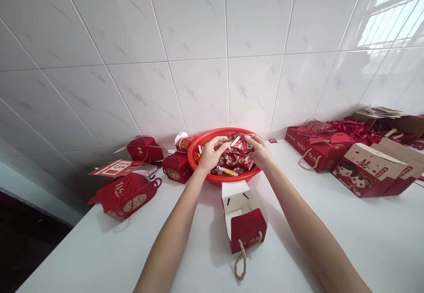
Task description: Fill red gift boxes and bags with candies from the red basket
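Note:
A red plastic basket [225,130] holds many wrapped candies [236,158], mostly in red wrappers. My left hand [213,152] reaches over its left side, thumb and forefinger drawn together; what lies between them, if anything, cannot be made out. Over the right side, my right hand [260,151] pinches the edge of a red candy packet [242,142]. In front of the basket, between my forearms, stands a dark red gift box [248,227] with its top flaps up. Its white inside shows, and a twisted rope handle [241,262] hangs down at the front.
At left lie several red boxes [134,196], some with flaps raised; a small red box [177,167] touches the basket. Right of it are a red box with rope handle [318,149], standing printed boxes [367,171], red ribbons [353,127] and a brown carton [410,125]. A tiled wall [198,90] bounds the white table [198,249].

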`<state>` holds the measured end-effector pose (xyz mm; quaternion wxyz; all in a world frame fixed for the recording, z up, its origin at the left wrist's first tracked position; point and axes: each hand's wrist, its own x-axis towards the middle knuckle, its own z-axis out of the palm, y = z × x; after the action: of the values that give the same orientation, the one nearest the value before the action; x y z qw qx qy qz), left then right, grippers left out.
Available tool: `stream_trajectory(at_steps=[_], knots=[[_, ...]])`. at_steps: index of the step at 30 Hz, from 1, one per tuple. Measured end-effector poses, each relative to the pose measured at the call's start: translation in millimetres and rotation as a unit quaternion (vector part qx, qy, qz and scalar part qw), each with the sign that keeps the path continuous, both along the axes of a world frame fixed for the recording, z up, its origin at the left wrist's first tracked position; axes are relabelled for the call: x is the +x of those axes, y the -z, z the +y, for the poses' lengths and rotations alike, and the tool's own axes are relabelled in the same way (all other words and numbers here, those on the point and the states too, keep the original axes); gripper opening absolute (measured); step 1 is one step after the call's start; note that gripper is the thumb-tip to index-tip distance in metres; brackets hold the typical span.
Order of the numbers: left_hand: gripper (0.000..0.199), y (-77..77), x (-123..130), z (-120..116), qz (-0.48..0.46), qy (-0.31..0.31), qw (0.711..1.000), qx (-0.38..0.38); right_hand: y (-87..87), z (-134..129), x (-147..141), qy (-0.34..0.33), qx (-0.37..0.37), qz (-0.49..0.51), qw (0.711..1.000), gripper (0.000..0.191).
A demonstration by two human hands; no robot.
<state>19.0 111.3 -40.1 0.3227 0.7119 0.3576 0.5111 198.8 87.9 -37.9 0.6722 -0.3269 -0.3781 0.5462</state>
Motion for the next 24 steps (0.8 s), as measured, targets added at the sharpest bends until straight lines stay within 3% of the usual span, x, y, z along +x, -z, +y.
stream_trajectory(at_steps=[6,12,16,20,24], knots=[[0.039,-2.8,0.4,-4.8,0.004,-0.004,1.000,0.000,0.0,-1.4,1.6,-0.032,-0.003,-0.045,0.998,0.037],[0.048,-4.7,0.8,-6.8,-0.006,0.027,0.999,-0.038,-0.5,-2.8,1.1,-0.038,0.009,-0.043,0.998,0.035],[0.042,-8.4,-3.2,-5.9,-0.036,0.021,0.998,-0.045,-2.4,-2.9,-0.6,-0.044,-0.002,-0.048,0.998,0.033],[0.035,-25.5,-21.5,-12.6,0.030,0.037,0.997,-0.065,-15.2,-8.7,3.7,-0.062,-0.023,-0.062,0.996,0.034],[0.035,-59.9,-44.2,-41.5,0.162,0.076,0.983,-0.050,-43.0,-32.8,16.0,-0.132,0.008,-0.189,0.973,0.035]])
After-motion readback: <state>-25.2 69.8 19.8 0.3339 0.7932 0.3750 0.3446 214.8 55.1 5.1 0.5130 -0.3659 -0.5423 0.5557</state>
